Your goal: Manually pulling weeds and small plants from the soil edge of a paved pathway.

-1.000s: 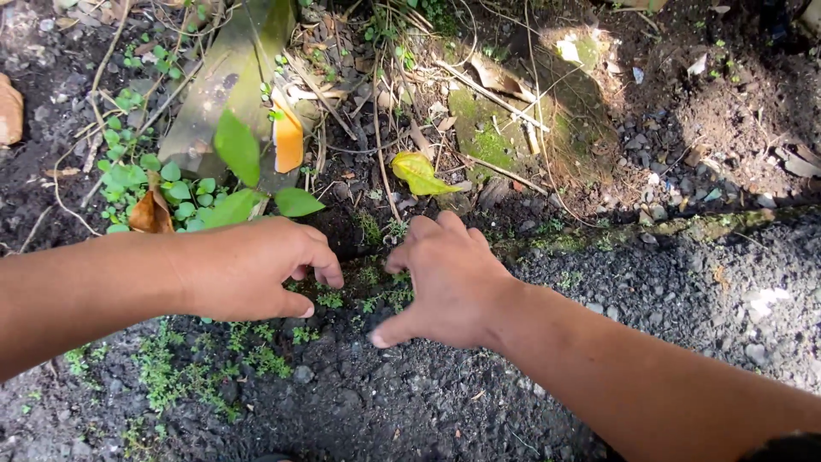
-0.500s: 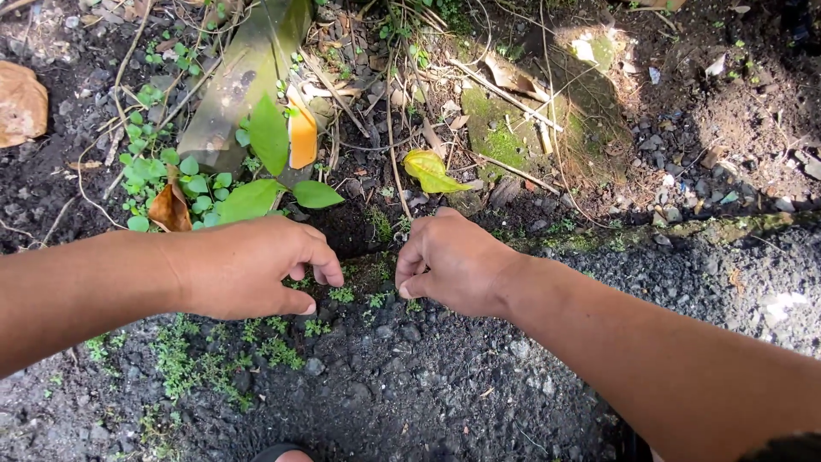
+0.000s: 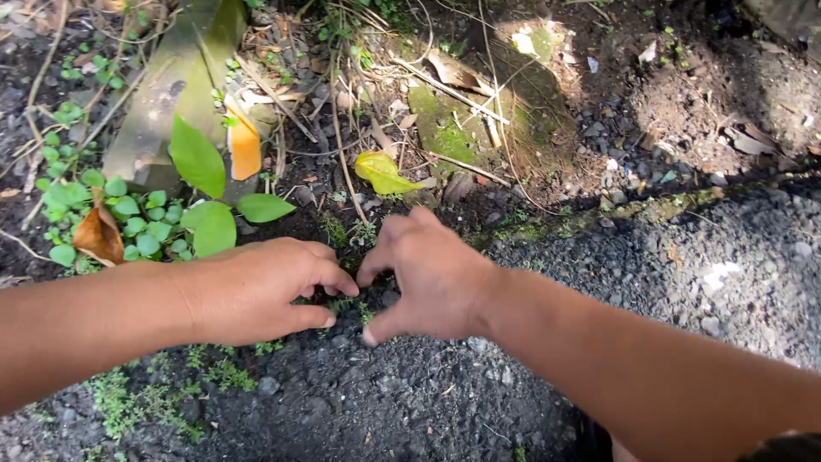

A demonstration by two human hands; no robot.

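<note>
Outdoor ground, sunlit: dark gravelly soil [image 3: 410, 402] fills the lower half, and a mossy edge [image 3: 658, 205] runs from the hands off to the right. Beyond it lies bare earth littered with dry twigs [image 3: 342, 162] and dead leaves.

A weathered plank [image 3: 167, 94] lies slantwise at upper left. Beside it grow a broad-leaved seedling [image 3: 201, 167] and a patch of round-leaved groundcover [image 3: 128, 214], with a brown leaf [image 3: 98, 235] resting in that patch. An orange scrap [image 3: 245, 147] sits against the plank. A yellow-green leaf [image 3: 383, 174] lies just above your hands.

Your left hand [image 3: 256, 289] is loosely curled, thumb and fingertips nearly meeting, set down on the small weeds [image 3: 346, 306]. Your right hand [image 3: 428, 274] is half open, thumb spread low on the soil, fingers bent over the same tuft. The two hands almost touch at the fingertips. Whether either actually pinches a stem, you cannot tell; the fingers cover it.

More small weeds [image 3: 214, 372] trail below your left wrist.
</note>
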